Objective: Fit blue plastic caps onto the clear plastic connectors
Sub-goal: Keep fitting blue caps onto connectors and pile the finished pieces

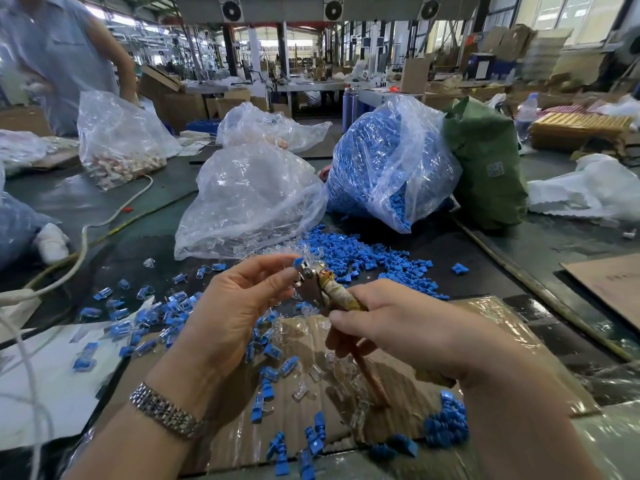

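Where the two forearms reach in over the cardboard sheet (pixel 502 317), a metal watch band (pixel 166 415) circles the left wrist, and loose blue caps (pixel 313 439) lie scattered across the cardboard among a few clear connectors (pixel 317 372). The right hand (pixel 408 332) is wrapped round the taped handles of a pair of pliers (pixel 320 289), fingers curled tight, the metal head pointing up and to the left. The left hand (pixel 235 303) sits just beside that head, thumb and fingertips pinching a small part with a blue cap (pixel 298 262) showing at its top, right against the tool's tip; whether a clear piece is under the cap I cannot tell. Just beyond the hands a thick spill of blue caps (pixel 363 258) covers the dark table (pixel 554 251), with capped pieces (pixel 162 310) strewn to the left over white paper (pixel 52 375). Behind them slumps a crumpled clear bag (pixel 249 199) holding clear connectors, and to its right a bulging bag of blue caps (pixel 381 161) leans against a green sack (pixel 491 168). A white cord (pixel 83 237) trails across the left. At the far left a person in a pale blue shirt (pixel 59 53) stands behind another clear bag (pixel 114 140)
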The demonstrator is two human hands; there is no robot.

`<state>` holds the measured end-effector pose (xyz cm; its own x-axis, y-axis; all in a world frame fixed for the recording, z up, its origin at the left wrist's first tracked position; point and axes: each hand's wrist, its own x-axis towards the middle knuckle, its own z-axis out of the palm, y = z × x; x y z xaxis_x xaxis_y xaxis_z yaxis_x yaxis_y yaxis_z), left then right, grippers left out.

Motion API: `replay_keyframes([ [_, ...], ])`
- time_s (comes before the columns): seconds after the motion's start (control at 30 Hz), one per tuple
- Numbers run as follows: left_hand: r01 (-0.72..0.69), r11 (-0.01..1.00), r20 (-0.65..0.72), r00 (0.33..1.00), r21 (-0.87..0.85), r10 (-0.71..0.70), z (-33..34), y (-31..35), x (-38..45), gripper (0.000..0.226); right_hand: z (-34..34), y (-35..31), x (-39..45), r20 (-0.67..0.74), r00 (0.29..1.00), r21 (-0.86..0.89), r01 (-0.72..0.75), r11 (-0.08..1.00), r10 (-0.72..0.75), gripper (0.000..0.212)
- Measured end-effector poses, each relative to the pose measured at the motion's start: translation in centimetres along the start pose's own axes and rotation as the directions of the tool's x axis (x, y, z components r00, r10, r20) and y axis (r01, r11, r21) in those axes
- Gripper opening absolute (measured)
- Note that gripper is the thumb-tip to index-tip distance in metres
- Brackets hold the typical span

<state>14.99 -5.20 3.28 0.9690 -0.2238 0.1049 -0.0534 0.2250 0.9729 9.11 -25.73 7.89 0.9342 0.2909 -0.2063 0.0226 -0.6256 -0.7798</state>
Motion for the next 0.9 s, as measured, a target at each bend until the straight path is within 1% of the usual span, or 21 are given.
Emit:
replay_keyframes([
  [0.27, -0.061, 0.985, 0.004, 0.998, 0.160, 0.061, 0.2, -0.1, -0.5, 0.038, 0.1, 0.4, 0.1, 0.030, 0.999, 0.050, 0.021, 0.999, -0.022, 0.033],
  [0.5, -0.144, 0.977, -0.014, 0.989, 0.156, 0.148, 0.3, 0.0, -0.6, 0.036, 0.7, 0.6, 0.8, -0.035, 0.997, 0.043, 0.071, 0.997, -0.069, 0.028],
  [0.63, -0.192, 0.954, -0.017, 0.979, 0.232, 0.202, 0.2, -0.1, -0.5, 0.024, 0.7, 0.3, 0.9, -0.029, 0.996, 0.025, 0.082, 0.996, -0.081, 0.030],
  [0.7, -0.220, 0.936, -0.055, 0.968, 0.275, 0.244, -0.1, 0.0, -0.5, 0.018, 0.2, 0.2, 0.7, -0.040, 0.997, -0.003, 0.072, 0.997, -0.072, 0.031],
  [0.73, -0.229, 0.920, -0.095, 0.958, 0.318, 0.271, -0.5, 0.2, -0.5, 0.015, 0.0, 0.4, 0.7, -0.074, 0.996, -0.028, 0.052, 0.998, -0.054, 0.030],
  [0.8, -0.204, 0.846, -0.187, 0.925, 0.493, 0.332, -1.4, 0.4, -0.4, 0.016, -0.6, 0.9, 0.8, -0.187, 0.982, -0.119, -0.024, 0.993, 0.002, 0.025],
  [0.87, -0.080, 0.695, -0.274, 0.882, 0.714, 0.383, -2.2, 0.6, -0.5, 0.016, -1.0, 1.7, 1.1, -0.282, 0.957, -0.241, -0.141, 0.960, 0.069, 0.025],
  [0.9, 0.004, 0.586, -0.301, 0.860, 0.810, 0.411, -2.5, 0.8, -0.5, 0.014, -1.1, 2.0, 1.2, -0.313, 0.943, -0.283, -0.203, 0.937, 0.110, 0.025],
])
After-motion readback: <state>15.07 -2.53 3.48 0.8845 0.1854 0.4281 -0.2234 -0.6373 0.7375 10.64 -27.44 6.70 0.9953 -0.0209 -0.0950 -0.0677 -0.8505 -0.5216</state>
